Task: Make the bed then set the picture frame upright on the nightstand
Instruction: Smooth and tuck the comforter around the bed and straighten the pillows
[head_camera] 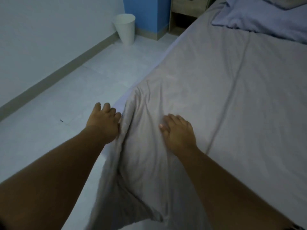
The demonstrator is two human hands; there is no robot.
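- Now the left hand (103,122) presses, fingers spread, against the hanging edge of the wrinkled grey bedsheet (207,90).
- Right hand (178,132) lies flat and open on it (gripping nothing).
- Beyond both hands: wooden nightstand (184,14).

1. The grey sheet (216,83) on the bed is soft matt cloth, smooth across the middle, creased and bunched at its near edge toward 7 o'clock.
2. The pillow (265,19) at 1 o'clock wears a bluish cloth cover, matt and rumpled.
3. The floor (69,97) at 9 o'clock is pale tile, smooth with a faint sheen.
4. The white bin (125,29) at 11 o'clock looks like smooth matt plastic, though the dim light leaves that uncertain.
5. The nightstand (187,12) at 12 o'clock shows a wood-grain finish, matt.
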